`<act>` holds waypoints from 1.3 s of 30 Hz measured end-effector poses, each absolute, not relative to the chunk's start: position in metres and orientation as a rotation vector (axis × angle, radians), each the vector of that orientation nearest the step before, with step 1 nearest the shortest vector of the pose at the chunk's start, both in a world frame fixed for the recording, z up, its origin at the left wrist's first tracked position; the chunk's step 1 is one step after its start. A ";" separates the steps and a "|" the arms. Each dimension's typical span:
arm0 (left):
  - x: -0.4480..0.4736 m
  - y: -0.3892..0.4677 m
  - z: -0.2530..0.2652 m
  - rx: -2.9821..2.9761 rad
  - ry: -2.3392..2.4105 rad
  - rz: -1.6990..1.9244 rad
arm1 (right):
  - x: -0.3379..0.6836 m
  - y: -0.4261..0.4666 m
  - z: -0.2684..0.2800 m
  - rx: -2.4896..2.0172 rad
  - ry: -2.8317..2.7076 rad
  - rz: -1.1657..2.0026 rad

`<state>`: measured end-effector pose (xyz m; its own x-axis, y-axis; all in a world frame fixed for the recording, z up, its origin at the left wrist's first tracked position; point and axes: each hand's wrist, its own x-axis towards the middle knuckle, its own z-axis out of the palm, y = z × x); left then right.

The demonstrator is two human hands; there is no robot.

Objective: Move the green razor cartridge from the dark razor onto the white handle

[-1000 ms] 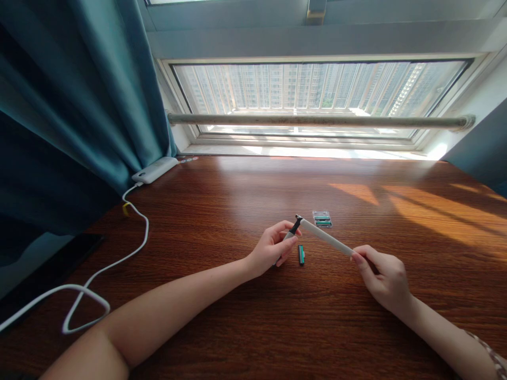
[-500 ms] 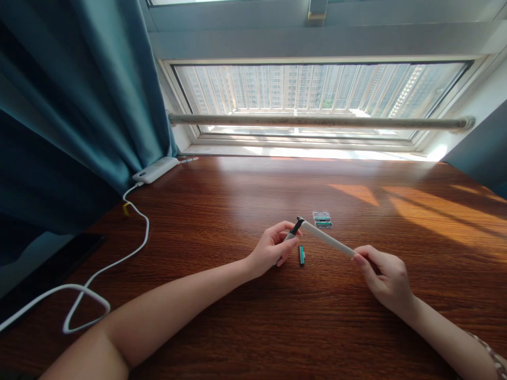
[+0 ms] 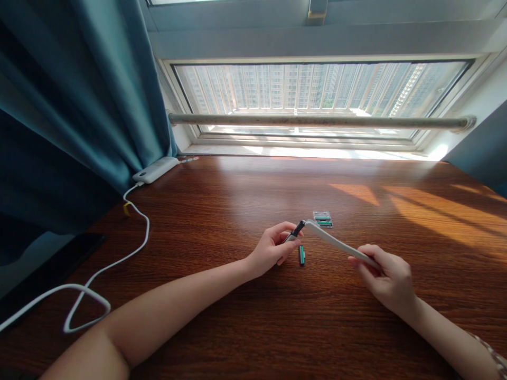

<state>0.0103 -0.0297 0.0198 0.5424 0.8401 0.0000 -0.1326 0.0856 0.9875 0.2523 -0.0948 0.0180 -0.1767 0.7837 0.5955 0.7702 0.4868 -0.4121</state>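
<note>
My left hand (image 3: 275, 244) is closed round a razor handle (image 3: 295, 231), dark at its neck and paler lower down. Its upper end points away to the right and bears no wide blade head that I can make out. My right hand (image 3: 386, 274) grips the lower end of a long, slim white stick (image 3: 338, 244), gently curved. The stick's far end meets or overlaps the neck of the razor; whether they touch I cannot tell. Just right of my left fingers, a black and green razor cartridge (image 3: 301, 255) lies on the table.
Beyond the stick lies a clear plastic case (image 3: 322, 219) with green-striped cartridges. A white power strip (image 3: 156, 170) and its looping cable (image 3: 146, 227) are at the left, beside a blue curtain (image 3: 154, 95). The wooden table (image 3: 253, 327) ends at a window with a rail (image 3: 317, 121).
My right hand has slid its grip further along the stick and now covers its end. The stick has turned and looks more curved. The razor's tip has shifted slightly right and down.
</note>
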 end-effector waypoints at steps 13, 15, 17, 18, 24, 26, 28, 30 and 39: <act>0.009 -0.030 0.022 1.308 0.707 0.808 | 0.254 -0.094 0.016 -1.223 -1.965 0.047; 0.009 -0.029 0.022 1.307 0.710 0.808 | 0.253 -0.094 0.016 -1.252 -1.953 0.060; 0.009 -0.029 0.022 1.308 0.716 0.807 | 0.253 -0.094 0.016 -1.283 -1.934 0.063; 0.009 -0.029 0.022 1.309 0.717 0.806 | 0.253 -0.094 0.015 -1.284 -1.933 0.062; 0.009 -0.029 0.022 1.306 0.707 0.798 | 0.253 -0.094 0.016 -1.284 -1.939 0.044; 0.009 -0.029 0.022 1.305 0.703 0.799 | 0.253 -0.094 0.016 -1.272 -1.942 0.030; 0.009 -0.029 0.021 1.303 0.707 0.802 | 0.252 -0.094 0.017 -1.249 -1.961 0.020; 0.009 -0.029 0.021 1.298 0.716 0.807 | 0.252 -0.094 0.017 -1.255 -1.966 0.015; 0.010 -0.029 0.021 1.277 0.721 0.820 | 0.254 -0.094 0.014 -1.302 -1.949 0.004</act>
